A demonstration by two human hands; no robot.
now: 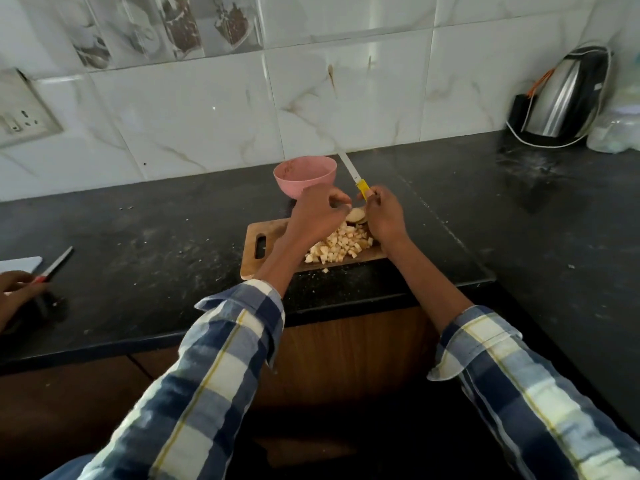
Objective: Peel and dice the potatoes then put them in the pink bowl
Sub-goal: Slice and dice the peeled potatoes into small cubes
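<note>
A wooden cutting board (256, 252) lies on the black counter with a heap of diced potato (337, 245) on it. At the board's far end sit a few round potato slices (356, 214). My left hand (320, 211) hovers over them with its fingers curled, pinching a slice at its edge. My right hand (382, 216) grips the yellow handle of a knife (362, 186), whose white blade points away toward the wall. The pink bowl (304, 174) stands just behind the board and looks empty.
Another person's hand (15, 289) at the left edge holds a red-handled knife (55, 265) beside a white board (20, 263). A steel kettle (561, 98) and a plastic bag (618, 123) stand at the back right. The counter edge runs below the board.
</note>
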